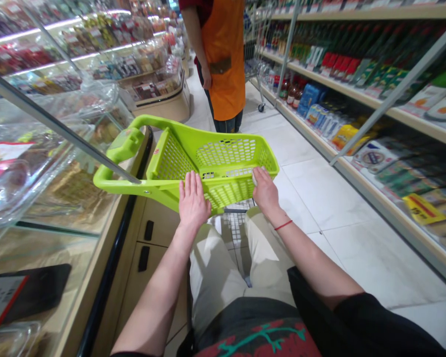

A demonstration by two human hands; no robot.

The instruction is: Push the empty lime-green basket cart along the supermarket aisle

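A lime-green plastic shopping cart basket [223,188] with perforated walls stands sideways before my knees, its handle [124,145] at the left. My left hand [193,201] lies on the near rim, fingers stretched out together and pointing into the basket. Around the right end of the same rim, the fingers of my right hand [265,193] are closed. A bit of something white, like a folded wipe or cloth [254,177], shows at those fingertips; most of it is hidden. The visible inside of the basket holds no goods.
A person in an orange apron [225,59] stands just beyond the basket, near a metal shopping cart [258,64]. Shelves of bottles and packs [357,84] line the right side. At the left are a glass-partitioned food counter [107,248] and displays of packaged goods [111,39]. White floor tiles [319,188] lie between.
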